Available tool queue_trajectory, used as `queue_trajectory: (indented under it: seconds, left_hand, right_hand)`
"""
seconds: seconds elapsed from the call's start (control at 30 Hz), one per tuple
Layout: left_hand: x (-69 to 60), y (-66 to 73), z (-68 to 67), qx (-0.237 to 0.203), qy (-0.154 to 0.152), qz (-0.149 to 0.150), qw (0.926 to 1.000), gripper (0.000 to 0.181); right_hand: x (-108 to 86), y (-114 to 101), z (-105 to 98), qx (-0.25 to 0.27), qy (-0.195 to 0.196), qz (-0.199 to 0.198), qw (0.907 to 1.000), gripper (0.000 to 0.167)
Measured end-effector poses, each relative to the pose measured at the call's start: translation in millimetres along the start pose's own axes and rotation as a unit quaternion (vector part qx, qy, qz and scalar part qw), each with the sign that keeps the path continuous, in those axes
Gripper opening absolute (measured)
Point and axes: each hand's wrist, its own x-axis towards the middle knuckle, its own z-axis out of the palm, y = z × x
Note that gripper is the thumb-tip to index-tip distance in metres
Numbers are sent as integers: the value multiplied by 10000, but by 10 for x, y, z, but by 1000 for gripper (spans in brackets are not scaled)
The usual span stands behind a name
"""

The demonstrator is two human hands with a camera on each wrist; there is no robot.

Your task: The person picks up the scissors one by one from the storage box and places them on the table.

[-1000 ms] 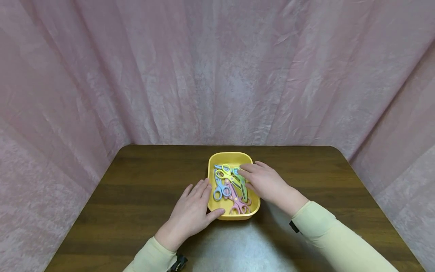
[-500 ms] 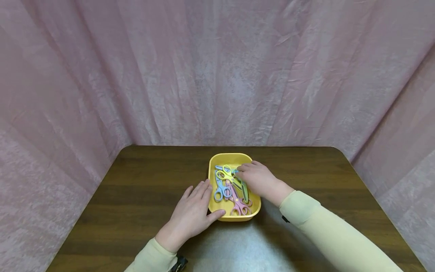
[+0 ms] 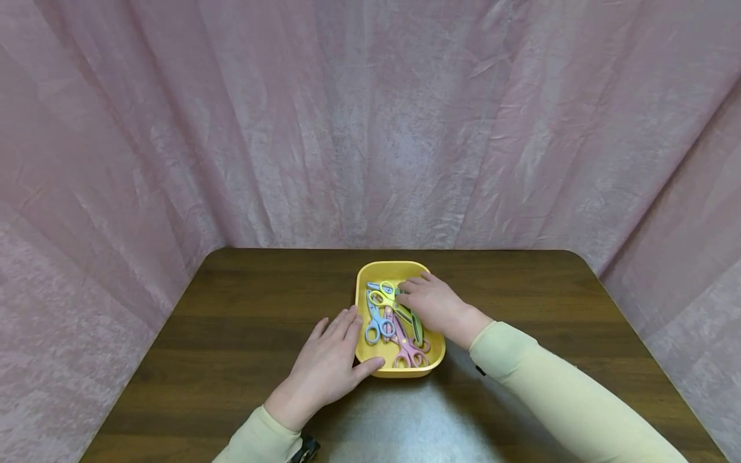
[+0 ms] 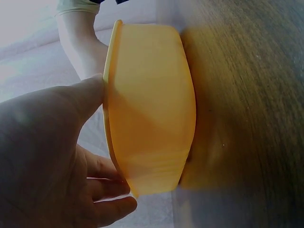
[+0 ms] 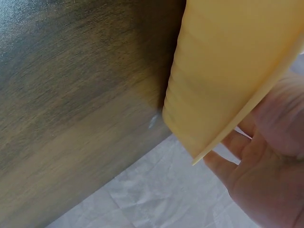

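A yellow plastic bin (image 3: 370,366) sits on the table in the head view, holding several pairs of children's scissors. Blue scissors (image 3: 373,328) lie on its left side, pink scissors (image 3: 405,350) near the front. Yellow scissors (image 3: 383,298) lie across the middle, beside partly covered green scissors (image 3: 417,331). My left hand (image 3: 327,366) rests at the bin's left and front rim, fingers extended, thumb over the edge. My right hand (image 3: 434,305) reaches over the right rim, above the green scissors' handles. Its fingertips are hidden behind the bin wall (image 5: 228,71) in the right wrist view.
The bin stands on a dark brown wooden table (image 3: 260,302) with rounded far corners. Pink curtains (image 3: 370,128) hang behind and at both sides of the table.
My right hand has moved slightly left and deeper into the bin, covering the green scissors' handles. My left hand has kept its place at the rim.
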Motion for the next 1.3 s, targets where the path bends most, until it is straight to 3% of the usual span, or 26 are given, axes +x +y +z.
queue_trajectory:
  seconds: [0.47,0.77,1.3]
  left_hand:
    - [-8,-5,25,60,-14,-22,10000,93]
    - [-2,-10,31,31,-31,-62,10000,92]
    - [4,-14,29,4,27,-33,10000,91]
  right_hand:
    - [51,12,14,-92,74,-85,9999,34]
    - [59,42,20,-60,287,-377,9989,36]
    - [118,75,59,-224,40,-427,9988,21]
